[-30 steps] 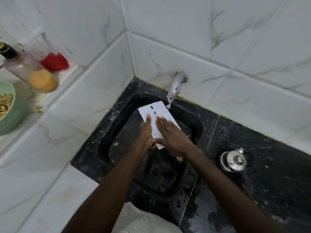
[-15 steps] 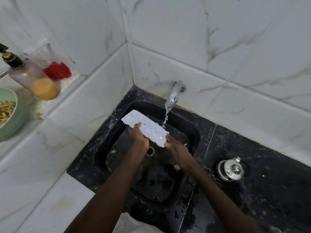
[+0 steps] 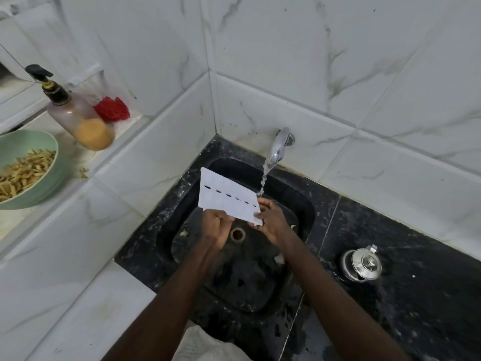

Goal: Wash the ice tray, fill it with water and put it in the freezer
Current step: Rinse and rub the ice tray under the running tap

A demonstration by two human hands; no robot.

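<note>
A black stone sink (image 3: 307,204) sits in a white-tiled corner, with the tap (image 3: 279,145) running. The ice tray (image 3: 226,198) is held above the basin, its long axis running from upper left down to lower right. The left hand (image 3: 217,227) grips its lower edge from below; the right hand (image 3: 270,220) clasps the lower-right end, nearest the stream (water lands at that corner). Half a second ago the tray lay flatter, its compartments facing up; it now shows its flat underside, tilted toward the camera.
</note>
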